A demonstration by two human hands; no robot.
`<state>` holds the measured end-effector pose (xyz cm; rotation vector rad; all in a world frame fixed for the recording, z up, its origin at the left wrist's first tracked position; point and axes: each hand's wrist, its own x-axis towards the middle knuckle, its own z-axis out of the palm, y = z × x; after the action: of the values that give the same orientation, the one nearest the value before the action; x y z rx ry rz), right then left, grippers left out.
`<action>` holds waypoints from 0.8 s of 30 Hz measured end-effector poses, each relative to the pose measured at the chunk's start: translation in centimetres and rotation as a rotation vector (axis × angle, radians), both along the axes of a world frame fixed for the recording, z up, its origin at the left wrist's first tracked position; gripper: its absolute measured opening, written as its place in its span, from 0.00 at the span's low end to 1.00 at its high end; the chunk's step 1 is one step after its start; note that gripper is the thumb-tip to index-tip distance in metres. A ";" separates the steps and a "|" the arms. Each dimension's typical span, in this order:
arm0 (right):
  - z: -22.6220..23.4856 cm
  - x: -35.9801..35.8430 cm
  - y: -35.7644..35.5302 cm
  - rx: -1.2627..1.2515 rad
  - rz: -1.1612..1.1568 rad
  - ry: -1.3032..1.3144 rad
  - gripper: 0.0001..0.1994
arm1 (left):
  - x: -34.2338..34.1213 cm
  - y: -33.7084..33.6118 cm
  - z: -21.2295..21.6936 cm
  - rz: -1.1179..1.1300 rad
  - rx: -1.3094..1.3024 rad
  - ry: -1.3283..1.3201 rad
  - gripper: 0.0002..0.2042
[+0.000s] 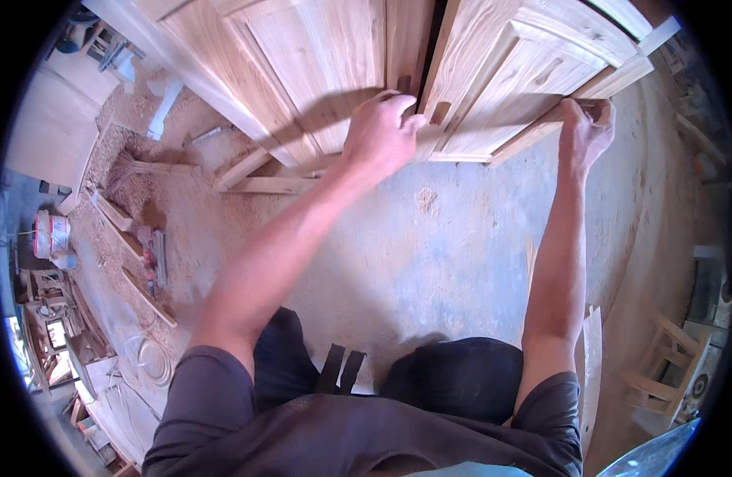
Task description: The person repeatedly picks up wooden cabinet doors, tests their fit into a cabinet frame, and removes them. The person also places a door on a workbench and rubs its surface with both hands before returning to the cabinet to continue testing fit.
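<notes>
Reaching forward here. Left hand [386,131] is half-curled at the inner edge of the left wooden door [322,67], right by the dark gap; can't tell if it's actually gripping. Right hand [588,131] is bunched up at the lower outer edge of the right wooden door [533,75], fingers mostly hidden, so can't call that grip either. Both panelled doors are straight ahead, over a dusty floor [461,246]. Off left: wood shavings [104,165] and a red-and-white bucket [52,234].
</notes>
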<state>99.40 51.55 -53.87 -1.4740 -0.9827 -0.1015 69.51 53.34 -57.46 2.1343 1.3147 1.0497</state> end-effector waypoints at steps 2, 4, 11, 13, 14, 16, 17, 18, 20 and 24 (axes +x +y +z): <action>0.0 0.4 0.1 -0.006 -0.048 -0.065 0.17 | 0.1 0.0 1.4 0.099 -0.156 -0.209 0.12; -0.1 0.5 0.1 -0.033 -0.130 -0.190 0.17 | 0.3 -0.4 2.0 0.149 -0.235 -0.327 0.11; -0.4 -0.4 0.2 -0.104 -0.222 -0.381 0.30 | 2.8 -1.8 1.3 0.075 -0.257 -0.407 0.21; -0.5 -0.2 0.3 -0.076 -0.245 -0.435 0.33 | 3.2 -2.5 1.4 0.092 -0.206 -0.413 0.23; -0.5 -0.2 0.3 -0.050 -0.240 -0.432 0.33 | 3.6 -2.5 0.9 0.096 -0.199 -0.448 0.24; -0.7 -0.3 0.1 -0.008 -0.232 -0.422 0.32 | 4.4 -3.1 1.2 0.099 -0.194 -0.511 0.27; -0.7 -0.2 0.1 -0.048 -0.227 -0.427 0.31 | 4.6 -3.4 1.6 0.083 -0.289 -0.617 0.29; -0.7 -0.3 0.1 -0.037 -0.216 -0.420 0.31 | 4.7 -3.1 1.4 0.106 -0.228 -0.575 0.29; -0.5 -0.6 0.1 -0.015 -0.194 -0.406 0.31 | 4.9 -2.3 0.5 0.151 -0.105 -0.492 0.29; -0.9 -0.3 0.3 0.021 -0.204 -0.385 0.31 | 6.0 -2.0 0.8 0.124 -0.100 -0.567 0.28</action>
<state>99.08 51.83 -54.79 -1.5641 -1.1286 -0.5592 75.51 51.31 -56.62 1.5296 1.1915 1.4659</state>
